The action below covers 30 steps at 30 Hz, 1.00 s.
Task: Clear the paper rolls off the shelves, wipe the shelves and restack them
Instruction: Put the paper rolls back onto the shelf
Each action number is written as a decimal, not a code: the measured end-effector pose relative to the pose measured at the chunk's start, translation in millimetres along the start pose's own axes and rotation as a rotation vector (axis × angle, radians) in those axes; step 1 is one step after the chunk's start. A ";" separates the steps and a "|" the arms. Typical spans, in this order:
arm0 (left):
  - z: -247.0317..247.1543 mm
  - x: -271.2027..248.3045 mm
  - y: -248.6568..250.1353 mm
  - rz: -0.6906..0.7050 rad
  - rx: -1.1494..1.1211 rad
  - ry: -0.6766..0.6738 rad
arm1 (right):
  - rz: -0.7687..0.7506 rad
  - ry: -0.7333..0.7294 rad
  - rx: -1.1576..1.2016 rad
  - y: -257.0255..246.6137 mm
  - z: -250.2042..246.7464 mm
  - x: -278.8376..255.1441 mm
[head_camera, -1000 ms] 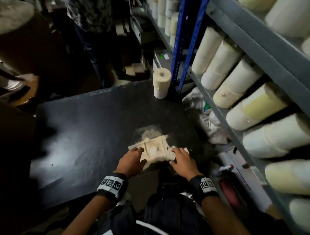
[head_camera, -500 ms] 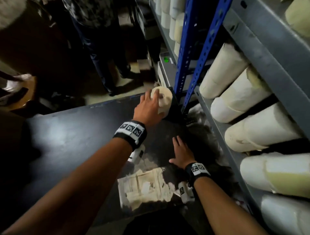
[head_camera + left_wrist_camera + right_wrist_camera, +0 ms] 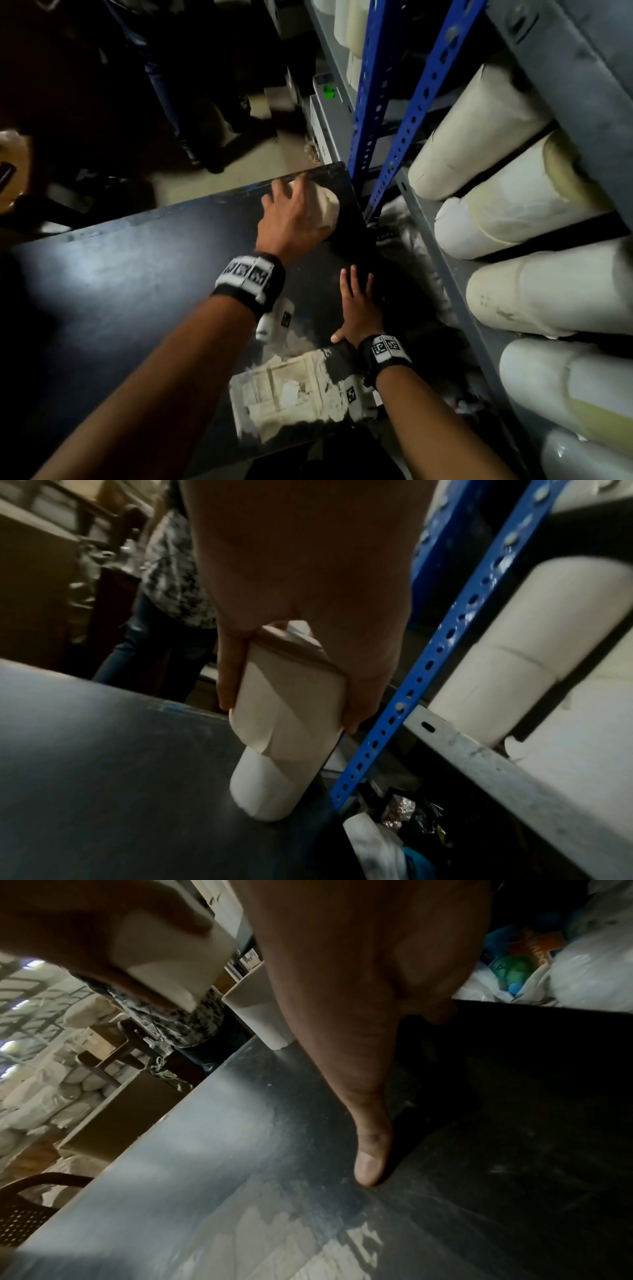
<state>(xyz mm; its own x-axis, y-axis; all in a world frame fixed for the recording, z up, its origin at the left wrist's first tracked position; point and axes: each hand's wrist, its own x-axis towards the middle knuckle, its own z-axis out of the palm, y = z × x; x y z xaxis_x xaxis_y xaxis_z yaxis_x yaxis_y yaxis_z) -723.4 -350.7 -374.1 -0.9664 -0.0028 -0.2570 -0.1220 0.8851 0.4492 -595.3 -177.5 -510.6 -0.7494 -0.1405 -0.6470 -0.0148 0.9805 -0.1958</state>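
Surface: dark table top (image 3: 113, 274), dusty, where we lean forward with both arms out; a grey metal shelf (image 3: 442, 270) runs along its right side.
Paper roll: our small cream paper roll (image 3: 284, 723) stands at the table's far right corner, just beside the blue shelf post (image 3: 404, 718); its bottom end touches the table and it leans a little.
Left hand: our left hand (image 3: 294, 219) comes down on the roll from above, arm stretched forward, fingers (image 3: 227, 674) and thumb curled down its two sides, clamped on the upper half.
Right hand: our right hand (image 3: 358, 308) lies flat on the table nearer to us, palm down, fingers straight and spread, thumb (image 3: 371, 1150) out to the side, holding nothing.
Cloth: a pale, stained cloth (image 3: 287, 390) lies flat at the near edge, just behind our right wrist.
Shelf rolls: large white paper rolls (image 3: 513, 212) lie side by side on the shelf, ends towards us.
Floor gap: crumpled plastic bags (image 3: 394, 840) sit between table and shelf.
Background: another person (image 3: 171, 588) in a patterned top and jeans stands beyond the table.
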 end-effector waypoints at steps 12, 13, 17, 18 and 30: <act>63.1 -104.8 -145.9 -0.214 0.150 -0.130 | 0.063 -0.004 -0.014 -7.4 -3.0 1.9; 65.8 -105.4 -149.4 -0.202 0.153 -0.131 | 0.062 -0.006 -0.013 -8.4 -5.1 1.7; 68.0 -102.0 -152.7 -0.214 0.149 -0.152 | 0.035 0.236 0.014 -20.5 -42.2 1.1; 68.1 -101.8 -152.9 -0.217 0.144 -0.161 | 0.007 0.397 -0.030 -26.5 -56.6 2.2; 72.3 -98.1 -156.3 -0.228 0.154 -0.192 | -0.161 0.426 -0.188 -87.4 -142.1 101.6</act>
<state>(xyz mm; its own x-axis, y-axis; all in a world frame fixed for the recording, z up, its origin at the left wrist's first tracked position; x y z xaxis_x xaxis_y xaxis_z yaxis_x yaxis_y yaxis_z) -593.2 -455.2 -481.0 -0.8559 -0.1344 -0.4993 -0.2806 0.9318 0.2303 -764.3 -258.0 -454.5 -0.9311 -0.2626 -0.2530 -0.2430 0.9642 -0.1066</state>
